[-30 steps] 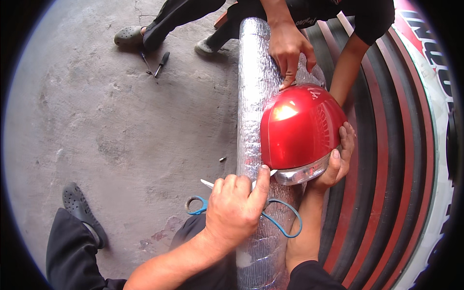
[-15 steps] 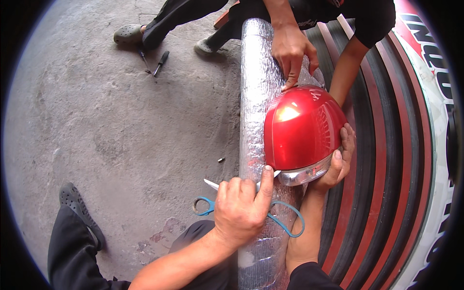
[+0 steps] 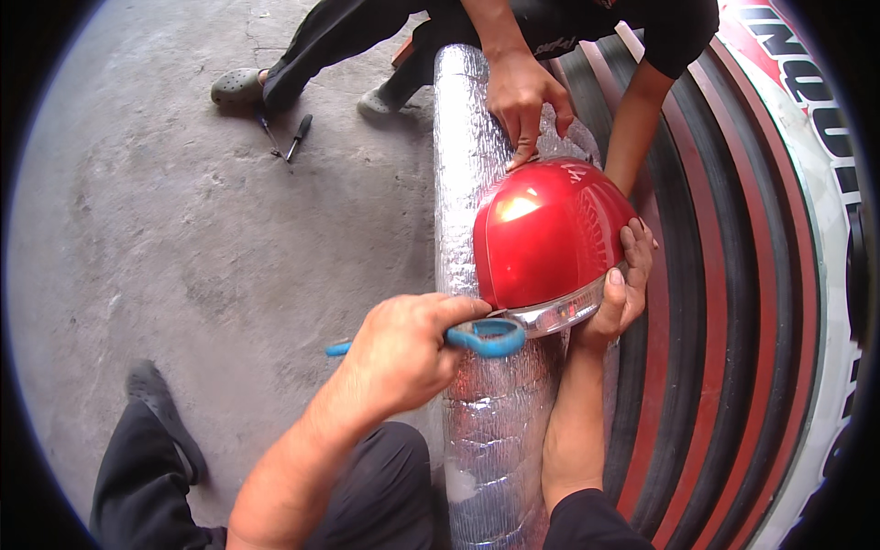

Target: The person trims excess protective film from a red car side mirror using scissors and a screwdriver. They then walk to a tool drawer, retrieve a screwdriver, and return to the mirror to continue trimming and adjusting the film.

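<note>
A glossy red rounded shell [image 3: 550, 243] with a clear lens strip [image 3: 559, 316] along its near edge rests over a silver foil-wrapped roll [image 3: 495, 431]. My left hand [image 3: 403, 348] is closed around blue-handled scissors [image 3: 500, 341], at the shell's near left corner where red meets clear. The blades are mostly hidden by my hand. With fingers curled on the right side and thumb near the lens, my right hand [image 3: 628, 289] grips the shell. Across from me, another person's hand [image 3: 522, 96] presses a fingertip to the shell's far edge; their other hand is hidden behind it.
Black and red curved strips [image 3: 683, 275] fill the right side, beside a white printed banner [image 3: 825, 137]. Two screwdriver-like tools [image 3: 298, 137] lie on the concrete floor [image 3: 229, 238] near the other person's grey clog [image 3: 236, 87]. My own clogged foot [image 3: 165, 412] is at lower left.
My left hand has turned and shifted left and up with the scissors, and their handles now point differently. The whole view has slid slightly; my right hand keeps its grip on the shell.
</note>
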A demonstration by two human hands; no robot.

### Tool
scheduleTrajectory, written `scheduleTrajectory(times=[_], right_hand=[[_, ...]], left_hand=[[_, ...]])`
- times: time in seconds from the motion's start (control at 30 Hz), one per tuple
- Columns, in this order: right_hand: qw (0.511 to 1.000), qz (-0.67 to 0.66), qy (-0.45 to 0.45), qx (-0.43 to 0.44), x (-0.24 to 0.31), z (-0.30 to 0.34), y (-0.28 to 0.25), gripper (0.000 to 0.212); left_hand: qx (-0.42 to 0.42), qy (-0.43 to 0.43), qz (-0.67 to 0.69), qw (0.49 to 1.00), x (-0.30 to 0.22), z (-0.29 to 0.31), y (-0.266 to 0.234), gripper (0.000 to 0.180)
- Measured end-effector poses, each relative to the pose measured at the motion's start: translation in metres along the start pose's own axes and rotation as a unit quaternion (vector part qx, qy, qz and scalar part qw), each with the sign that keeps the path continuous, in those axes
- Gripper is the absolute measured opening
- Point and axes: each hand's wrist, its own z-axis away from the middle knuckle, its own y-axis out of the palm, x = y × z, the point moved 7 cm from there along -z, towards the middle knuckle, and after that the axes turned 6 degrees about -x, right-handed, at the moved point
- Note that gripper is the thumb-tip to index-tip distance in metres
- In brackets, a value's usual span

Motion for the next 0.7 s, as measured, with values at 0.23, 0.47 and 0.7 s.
scheduleTrajectory(times=[0.23, 0.47, 0.7], right_hand=[[0.998, 0.05, -0.027, -0.009, 0.0, 0.003, -0.002, 0.062], [0.998, 0.052, 0.013, 0.028, 0.002, -0.002, -0.001, 0.061], [0.969, 0.135, 0.209, -0.008, 0.038, 0.024, -0.009, 0.058]], left_hand=[[0.203, -0.153, 0.015, 0.967, 0.0, -0.034, -0.007, 0.018], [0.059, -0.004, 0.018, 0.998, -0.006, -0.013, -0.005, 0.02], [0.027, 0.039, -0.012, 0.999, -0.01, -0.007, 0.009, 0.027]])
